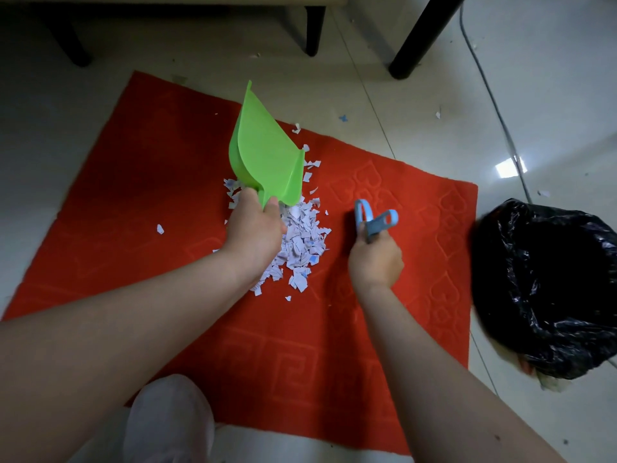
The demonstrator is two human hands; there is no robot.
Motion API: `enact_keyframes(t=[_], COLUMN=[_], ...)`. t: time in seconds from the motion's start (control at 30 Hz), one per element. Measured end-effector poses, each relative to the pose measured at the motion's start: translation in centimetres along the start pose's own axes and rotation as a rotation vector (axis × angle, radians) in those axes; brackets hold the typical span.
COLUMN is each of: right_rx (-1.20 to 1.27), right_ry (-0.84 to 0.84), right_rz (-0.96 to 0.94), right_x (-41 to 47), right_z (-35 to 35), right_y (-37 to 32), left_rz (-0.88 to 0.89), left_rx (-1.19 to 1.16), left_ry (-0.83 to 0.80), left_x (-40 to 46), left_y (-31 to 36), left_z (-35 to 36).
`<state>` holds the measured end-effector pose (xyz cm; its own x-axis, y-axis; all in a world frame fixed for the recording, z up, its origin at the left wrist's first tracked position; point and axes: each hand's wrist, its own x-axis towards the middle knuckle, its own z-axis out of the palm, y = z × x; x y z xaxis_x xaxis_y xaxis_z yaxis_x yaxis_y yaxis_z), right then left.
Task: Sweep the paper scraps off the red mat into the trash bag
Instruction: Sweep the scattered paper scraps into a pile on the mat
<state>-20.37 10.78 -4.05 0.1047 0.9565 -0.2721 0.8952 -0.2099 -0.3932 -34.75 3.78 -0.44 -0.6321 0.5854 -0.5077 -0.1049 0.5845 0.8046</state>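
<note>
pale glossy floor tiles point(434, 95) carry a red embossed rectangular mat point(384, 329), and near its middle lies a heap of small white torn paper scraps point(300, 242), with a few strays toward the mat's far edge and one off to the left. the left hand point(255, 228) has its fingers wrapped round the handle of a bright green plastic dustpan point(267, 155), holding it tipped up with the scoop raised above the far end of the heap; it looks poised to be lowered with its lip at the pile. the right hand point(375, 262) grips the blue-grey handle of a small brush point(375, 220) just right of the heap; the bristles are hidden, so i cannot tell how they sit. a crumpled black plastic trash bag point(547, 289) stands open off the mat's right edge, close enough for a short carry. dark furniture legs point(414, 38) stand beyond the mat, a grey cable point(494, 105) runs across the tiles at right, and a pale slippered foot point(167, 419) rests on the near edge. nothing lies between heap and bag.
</note>
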Motion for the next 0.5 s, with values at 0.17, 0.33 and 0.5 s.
enact_keyframes(t=[0.17, 0.33, 0.5], right_rx=[0.099, 0.117, 0.03], right_ry=[0.008, 0.184, -0.017], right_rz=[-0.063, 0.077, 0.039], right_x=[-0.2, 1.8, 0.3], right_z=[-0.7, -3.1, -0.5], right_y=[-1.4, 0.9, 0.1], left_rz=[0.015, 0.011, 0.007], left_rx=[0.001, 0.039, 0.0], left_ry=[0.004, 0.032, 0.013], left_x=[0.2, 0.8, 0.5], left_y=[-0.1, -0.6, -0.2], left_z=[0.1, -0.6, -0.2])
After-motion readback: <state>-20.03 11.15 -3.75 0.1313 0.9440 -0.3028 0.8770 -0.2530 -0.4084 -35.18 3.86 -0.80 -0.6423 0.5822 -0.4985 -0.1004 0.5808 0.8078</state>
